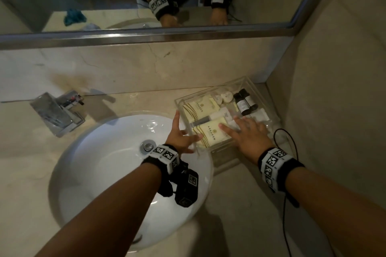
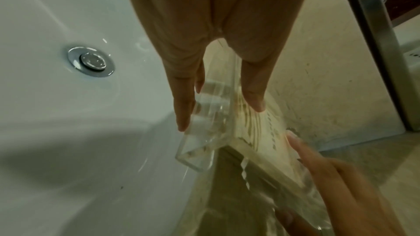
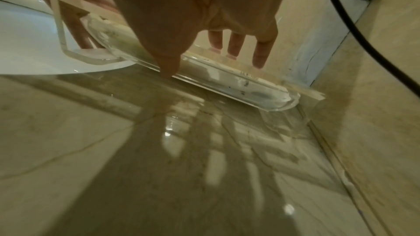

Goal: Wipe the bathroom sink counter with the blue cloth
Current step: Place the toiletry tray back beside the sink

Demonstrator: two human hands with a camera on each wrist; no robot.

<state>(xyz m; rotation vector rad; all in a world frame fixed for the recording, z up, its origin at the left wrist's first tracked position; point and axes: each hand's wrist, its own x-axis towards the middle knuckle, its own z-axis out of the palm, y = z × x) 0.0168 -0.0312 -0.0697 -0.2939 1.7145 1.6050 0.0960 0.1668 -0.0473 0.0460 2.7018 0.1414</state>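
Both forearms reach over the sink (image 1: 83, 173); left hand (image 1: 179, 137) and right hand (image 1: 248, 137), fingers spread, touch the clear tray (image 1: 269, 115) on the table (image 1: 240, 204).

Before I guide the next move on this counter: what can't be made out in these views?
- Blue cloth: head view shows it only as a mirror reflection; its real spot lies beyond the left edge.
- Clear tray: whether it is lifted or resting; blurred in both wrist views.
- Right hand: its palm covers part of the tray's contents in the head view.
- Left hand: its contact with the tray's corner is smeared in the left wrist view.
- Packet print: too small.
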